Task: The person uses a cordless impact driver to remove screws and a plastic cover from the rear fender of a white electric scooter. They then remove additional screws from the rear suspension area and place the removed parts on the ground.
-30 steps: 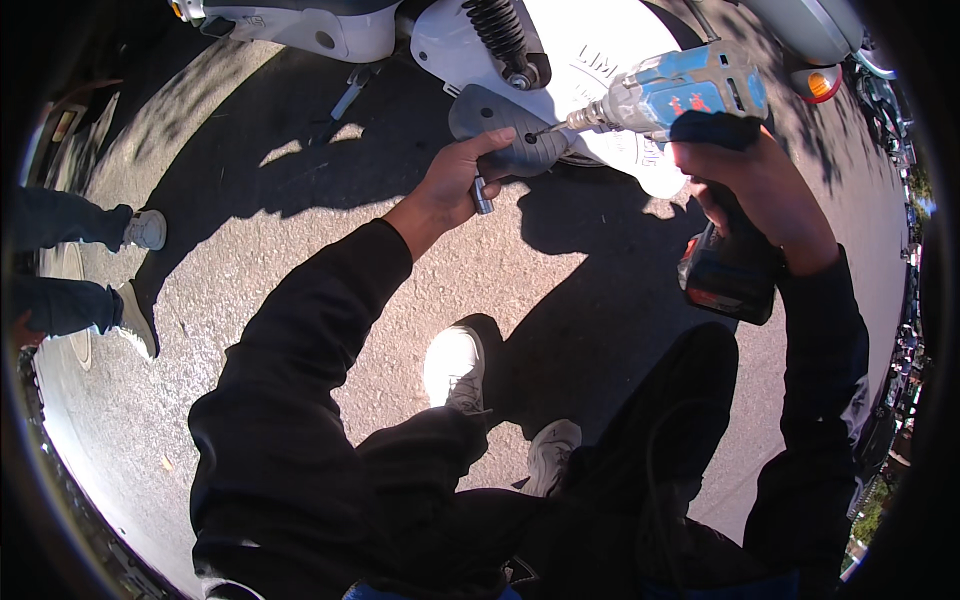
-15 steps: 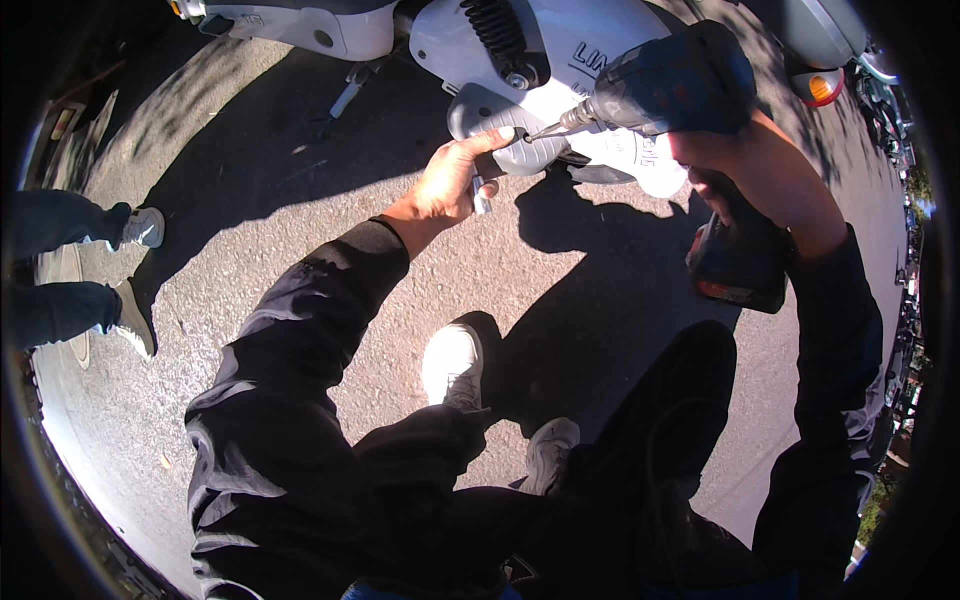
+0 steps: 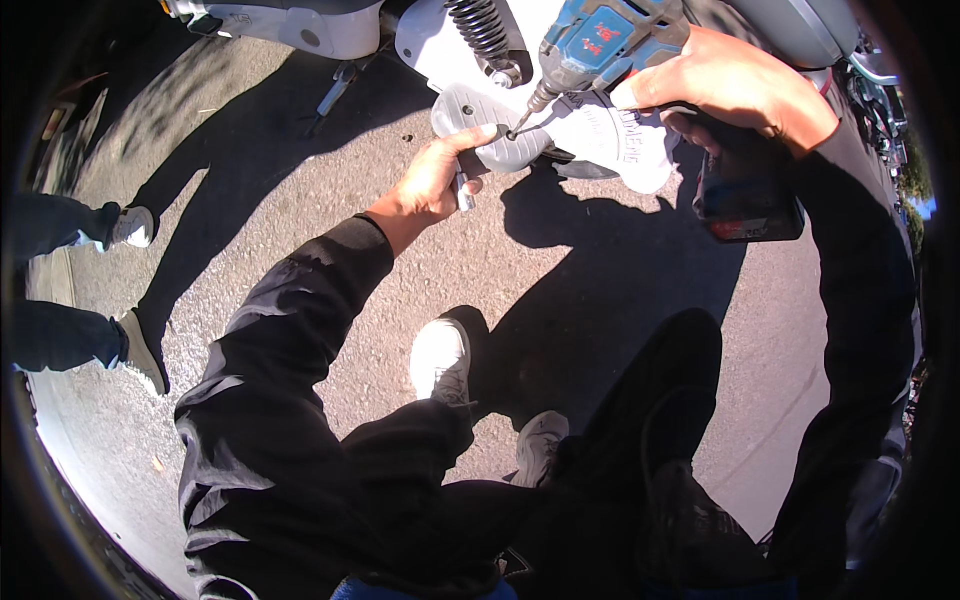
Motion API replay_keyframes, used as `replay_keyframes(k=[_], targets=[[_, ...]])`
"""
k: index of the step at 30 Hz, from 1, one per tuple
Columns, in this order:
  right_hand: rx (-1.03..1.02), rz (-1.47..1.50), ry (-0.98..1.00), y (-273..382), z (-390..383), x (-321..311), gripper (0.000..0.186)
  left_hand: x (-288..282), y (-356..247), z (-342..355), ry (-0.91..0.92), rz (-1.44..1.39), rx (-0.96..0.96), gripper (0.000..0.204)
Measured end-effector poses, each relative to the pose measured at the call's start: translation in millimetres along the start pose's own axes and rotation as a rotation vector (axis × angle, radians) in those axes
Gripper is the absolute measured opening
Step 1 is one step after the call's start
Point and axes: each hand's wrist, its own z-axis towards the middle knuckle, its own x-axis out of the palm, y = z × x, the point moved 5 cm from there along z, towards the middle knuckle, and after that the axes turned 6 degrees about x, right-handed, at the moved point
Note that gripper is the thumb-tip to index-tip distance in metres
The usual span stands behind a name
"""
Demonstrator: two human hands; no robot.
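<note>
My right hand (image 3: 735,85) is wrapped round the grip of a blue cordless drill (image 3: 600,45), its dark battery (image 3: 748,210) hanging below the wrist. The drill slants down to the left, and its thin bit meets a screw hole in a grey ribbed foot pad (image 3: 478,112). My left hand (image 3: 425,185) is closed at the pad's near edge, thumb tip on the pad beside the bit. Its curled fingers hold a small silver metal cylinder (image 3: 464,190). What lies behind those fingers is hidden.
The pad belongs to a white scooter (image 3: 425,45) with a black coil spring (image 3: 480,30). A kickstand (image 3: 340,88) reaches the asphalt. Another person's legs and shoes (image 3: 135,228) are at the left. Parked vehicles line the right edge.
The drill has swung from nearly level to a steeper downward slant, and its battery has risen. The bit stays at the pad, where my left hand keeps its place. The whole view has shifted slightly.
</note>
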Motion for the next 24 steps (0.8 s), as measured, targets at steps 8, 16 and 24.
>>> replay_keyframes(k=[8,16,24], targets=[[0.058,0.064,-0.03,-5.8,-5.9,2.1,0.035,-2.5,1.8,1.4,0.014,-0.015,0.001,0.036],[0.021,0.126,-0.05,-16.1,-13.6,5.9,0.035,2.4,-2.9,-2.4,0.003,0.034,0.046,0.043],[-0.092,0.18,-0.09,-35.7,-19.9,11.7,0.045,0.2,-11.7,-17.6,-0.07,0.172,-0.036,0.055]])
